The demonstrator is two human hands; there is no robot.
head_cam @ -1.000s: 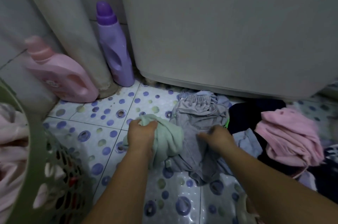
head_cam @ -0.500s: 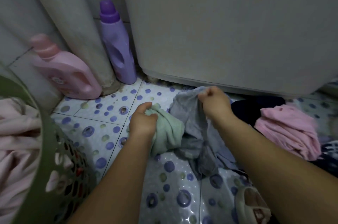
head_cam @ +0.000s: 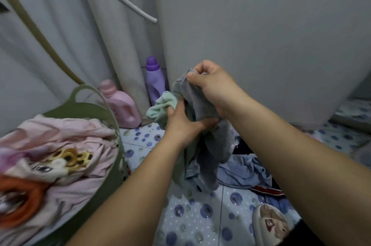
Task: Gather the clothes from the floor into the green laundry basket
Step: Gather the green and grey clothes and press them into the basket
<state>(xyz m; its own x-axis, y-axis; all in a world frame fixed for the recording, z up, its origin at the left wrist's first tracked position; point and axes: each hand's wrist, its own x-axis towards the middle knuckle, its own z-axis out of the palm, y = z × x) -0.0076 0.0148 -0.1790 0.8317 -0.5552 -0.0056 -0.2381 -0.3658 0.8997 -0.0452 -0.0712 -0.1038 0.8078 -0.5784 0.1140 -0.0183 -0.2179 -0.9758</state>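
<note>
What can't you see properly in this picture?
All in the head view:
- The green laundry basket: cut off by the left and bottom edges; clothes hide its inside.
- The orange thing in the basket: too blurred to name.
- The blue clothes on the floor: partly hidden by the right arm and the hanging grey garment.
- The slipper: partly cut off by the bottom edge.

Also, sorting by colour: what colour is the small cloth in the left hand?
Pale mint green cloth, seen in the head view.

Home laundry corner: detergent bottles beside washing machine, dotted tile floor.
</note>
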